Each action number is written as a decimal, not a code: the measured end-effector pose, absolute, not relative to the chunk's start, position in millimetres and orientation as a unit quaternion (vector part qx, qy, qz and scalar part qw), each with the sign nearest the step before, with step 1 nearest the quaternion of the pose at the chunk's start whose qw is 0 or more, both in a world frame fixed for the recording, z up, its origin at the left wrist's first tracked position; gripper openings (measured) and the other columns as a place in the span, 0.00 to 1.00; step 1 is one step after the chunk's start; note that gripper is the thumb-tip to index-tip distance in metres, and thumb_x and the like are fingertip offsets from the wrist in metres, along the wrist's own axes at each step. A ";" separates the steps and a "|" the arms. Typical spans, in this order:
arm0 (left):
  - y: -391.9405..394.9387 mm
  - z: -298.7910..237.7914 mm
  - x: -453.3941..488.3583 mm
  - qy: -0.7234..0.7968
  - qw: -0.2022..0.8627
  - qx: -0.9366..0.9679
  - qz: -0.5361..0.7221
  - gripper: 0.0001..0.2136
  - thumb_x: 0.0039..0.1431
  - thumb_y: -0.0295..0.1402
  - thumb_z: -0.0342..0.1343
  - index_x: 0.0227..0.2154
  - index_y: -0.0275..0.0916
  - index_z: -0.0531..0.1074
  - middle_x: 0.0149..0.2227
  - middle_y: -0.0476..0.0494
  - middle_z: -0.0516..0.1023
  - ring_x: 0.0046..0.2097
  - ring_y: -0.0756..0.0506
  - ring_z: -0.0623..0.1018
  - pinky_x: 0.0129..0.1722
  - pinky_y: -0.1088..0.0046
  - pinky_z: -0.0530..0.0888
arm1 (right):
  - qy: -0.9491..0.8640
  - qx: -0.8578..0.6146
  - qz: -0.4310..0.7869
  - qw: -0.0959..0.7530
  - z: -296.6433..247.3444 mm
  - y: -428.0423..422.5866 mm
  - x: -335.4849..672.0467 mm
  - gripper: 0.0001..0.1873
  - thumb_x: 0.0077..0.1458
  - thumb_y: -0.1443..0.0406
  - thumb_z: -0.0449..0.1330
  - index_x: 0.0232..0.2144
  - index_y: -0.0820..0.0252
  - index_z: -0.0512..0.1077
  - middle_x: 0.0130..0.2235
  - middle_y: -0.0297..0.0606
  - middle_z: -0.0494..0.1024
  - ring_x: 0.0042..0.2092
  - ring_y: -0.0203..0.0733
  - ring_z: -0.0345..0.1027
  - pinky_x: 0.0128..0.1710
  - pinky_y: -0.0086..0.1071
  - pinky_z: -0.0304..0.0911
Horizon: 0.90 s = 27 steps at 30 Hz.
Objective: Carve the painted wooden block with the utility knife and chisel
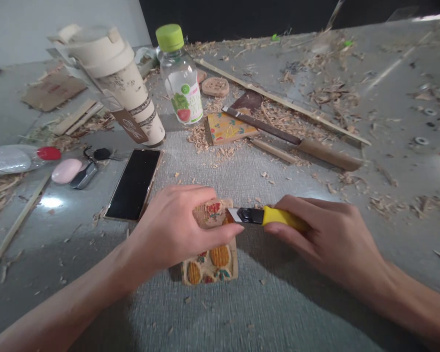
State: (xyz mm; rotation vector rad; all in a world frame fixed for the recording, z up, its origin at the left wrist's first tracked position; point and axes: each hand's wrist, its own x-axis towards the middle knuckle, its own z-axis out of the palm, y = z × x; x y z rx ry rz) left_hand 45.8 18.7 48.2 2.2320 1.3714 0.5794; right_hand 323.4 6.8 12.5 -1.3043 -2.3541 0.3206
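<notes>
My left hand (176, 227) presses down on a small painted wooden tile (210, 264) with orange fruit patterns, fingers closed over its top half. My right hand (328, 237) grips a yellow-handled utility knife (267, 216), its short blade touching the tile's upper right edge beside my left fingertips. Both rest on a grey textured mat (220, 303).
A black phone (134, 184) lies left of my hands. Behind stand a beige tumbler (113, 78) and a green-capped bottle (179, 78). A second painted tile (229, 128), a long wooden-handled blade (297, 139), wood strips and shavings cover the far table. A pink case (66, 170) lies at the left.
</notes>
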 end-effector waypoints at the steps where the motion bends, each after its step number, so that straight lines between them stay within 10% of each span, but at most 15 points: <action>1: 19.2 49.0 45.5 0.499 0.237 0.808 0.204 0.23 0.62 0.40 0.68 0.21 0.40 0.59 0.21 0.58 0.60 0.25 0.53 0.61 0.27 0.71 0.57 | -0.844 -0.476 0.129 0.212 11.0 8.1 324.7 0.26 0.72 0.42 0.56 0.32 0.53 0.73 0.22 0.30 0.69 0.21 0.36 0.58 0.23 0.35 0.47; 12: 20.4 43.6 39.3 0.517 0.307 0.786 0.146 0.17 0.73 0.35 0.50 0.25 0.41 0.64 0.24 0.54 0.68 0.27 0.50 0.68 0.32 0.68 0.60 | -0.753 -0.508 0.277 0.314 23.2 31.1 333.1 0.31 0.75 0.46 0.52 0.22 0.54 0.60 0.22 0.27 0.55 0.24 0.33 0.49 0.24 0.35 0.44; 27: 21.0 43.1 39.7 0.522 0.321 0.779 0.136 0.17 0.71 0.37 0.52 0.24 0.41 0.63 0.23 0.54 0.66 0.27 0.50 0.66 0.31 0.67 0.59 | -0.753 -0.494 0.288 0.325 24.8 30.1 328.3 0.32 0.75 0.45 0.52 0.22 0.55 0.61 0.22 0.27 0.55 0.24 0.33 0.48 0.23 0.34 0.43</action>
